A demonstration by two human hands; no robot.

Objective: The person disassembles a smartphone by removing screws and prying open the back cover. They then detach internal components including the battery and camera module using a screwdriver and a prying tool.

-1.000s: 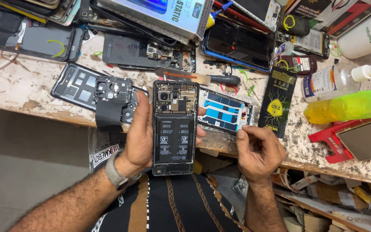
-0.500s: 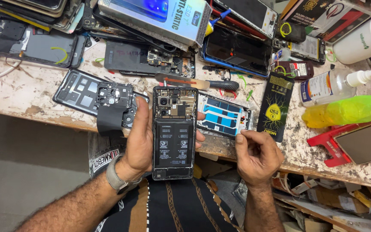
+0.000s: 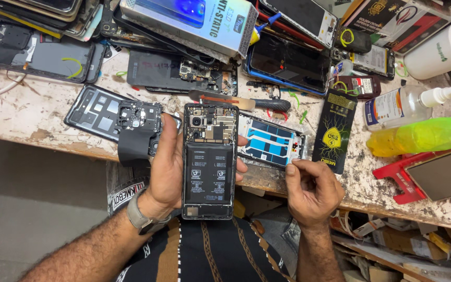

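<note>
Upright across left hand (image 3: 168, 175), opened phone (image 3: 209, 159)

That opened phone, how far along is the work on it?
Done: the phone has its back off, battery and circuit board bared. In hand: the left hand holds it, while the right hand pinches at the blue-and-white panel on the bench. Left: the phone is not closed up.

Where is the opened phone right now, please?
In the head view, the opened phone sits upright in the left hand, just left of centre over the bench edge, with the blue-striped frame to its right.
</note>
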